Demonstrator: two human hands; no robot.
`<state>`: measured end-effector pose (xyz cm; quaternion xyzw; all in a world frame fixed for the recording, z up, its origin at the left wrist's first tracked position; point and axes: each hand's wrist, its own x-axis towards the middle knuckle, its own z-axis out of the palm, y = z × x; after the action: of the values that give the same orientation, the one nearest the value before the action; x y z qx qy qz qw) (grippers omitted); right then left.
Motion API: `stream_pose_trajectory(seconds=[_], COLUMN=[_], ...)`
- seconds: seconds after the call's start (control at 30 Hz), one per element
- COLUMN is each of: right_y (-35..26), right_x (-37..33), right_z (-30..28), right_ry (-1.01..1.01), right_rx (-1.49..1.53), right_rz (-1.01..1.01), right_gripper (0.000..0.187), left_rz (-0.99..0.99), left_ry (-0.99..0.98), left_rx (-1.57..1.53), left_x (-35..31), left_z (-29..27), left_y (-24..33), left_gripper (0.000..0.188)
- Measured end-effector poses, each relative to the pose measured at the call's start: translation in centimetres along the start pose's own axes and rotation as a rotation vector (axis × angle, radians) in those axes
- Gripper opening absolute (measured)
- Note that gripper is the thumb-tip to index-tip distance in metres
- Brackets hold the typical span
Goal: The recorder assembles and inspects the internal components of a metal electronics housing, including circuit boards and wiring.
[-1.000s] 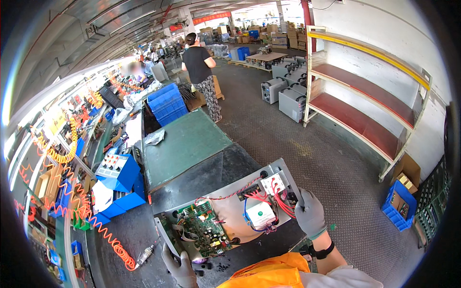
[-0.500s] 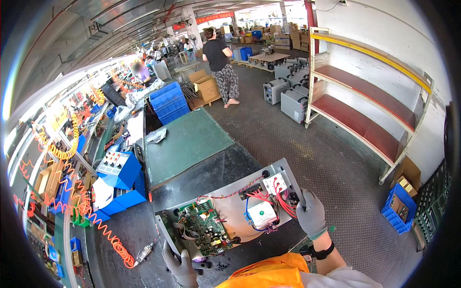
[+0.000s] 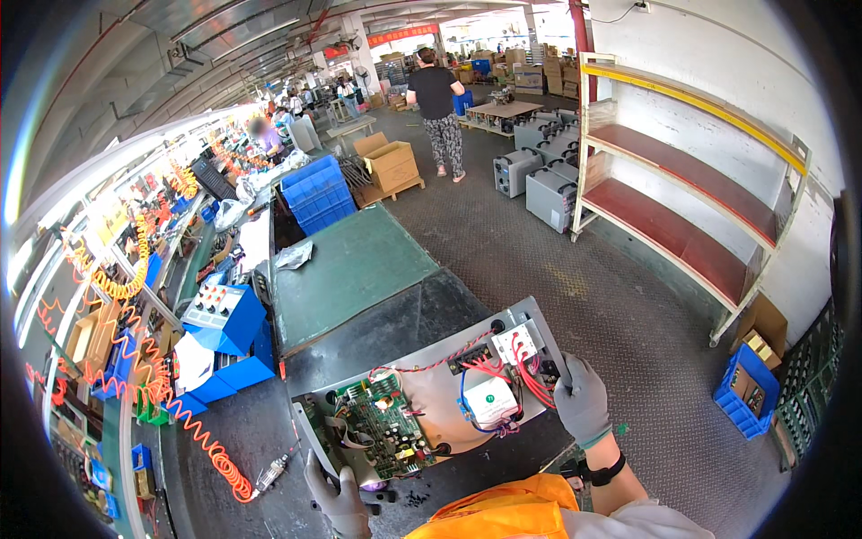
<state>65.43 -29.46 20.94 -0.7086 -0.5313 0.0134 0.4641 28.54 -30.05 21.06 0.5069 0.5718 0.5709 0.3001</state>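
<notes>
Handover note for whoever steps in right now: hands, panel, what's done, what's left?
Left hand, gloved: grip on the near-left edge of the grey chassis panel.
Right hand, gloved: grip on its right end, by the red wires.
Panel is held over the dark worktop, green circuit board and white block facing up.
Done: panel in both hands. Left: setting it down, by the look of it.

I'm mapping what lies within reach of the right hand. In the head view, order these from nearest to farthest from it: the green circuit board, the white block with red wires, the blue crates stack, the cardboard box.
From the right hand:
1. White block, just left, on the panel.
2. Green circuit board, at the panel's left end.
3. Blue crates stack, beyond the green table.
4. Cardboard box, just past the crates.
</notes>
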Motion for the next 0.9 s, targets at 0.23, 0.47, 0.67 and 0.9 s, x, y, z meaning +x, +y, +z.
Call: stream_pose_trajectory(seconds=[0.23,0.47,0.67,0.9], right_y=[0.1,-0.4,-1.0,0.4], right_x=[0.0,0.1,0.1,-0.6], right_z=[0.0,-0.3,-0.6,-0.1], right_ry=[-0.024,-0.012,-0.054,-0.022], right_rx=[0.019,0.025,0.051,0.016], right_rz=[0.031,0.023,0.081,0.019], right_gripper=[0.038,0.038,0.037,0.037], left_rz=[0.056,0.048,0.039,0.032], left_ry=[0.002,-0.007,-0.028,-0.034], left_rx=[0.06,0.057,0.048,0.03], left_x=[0.3,0.1,-0.1,-0.4], left_z=[-0.4,-0.2,-0.7,-0.4], left_y=[-1.3,-0.7,-1.5,-1.1], left_gripper=[0.056,0.057,0.057,0.056])
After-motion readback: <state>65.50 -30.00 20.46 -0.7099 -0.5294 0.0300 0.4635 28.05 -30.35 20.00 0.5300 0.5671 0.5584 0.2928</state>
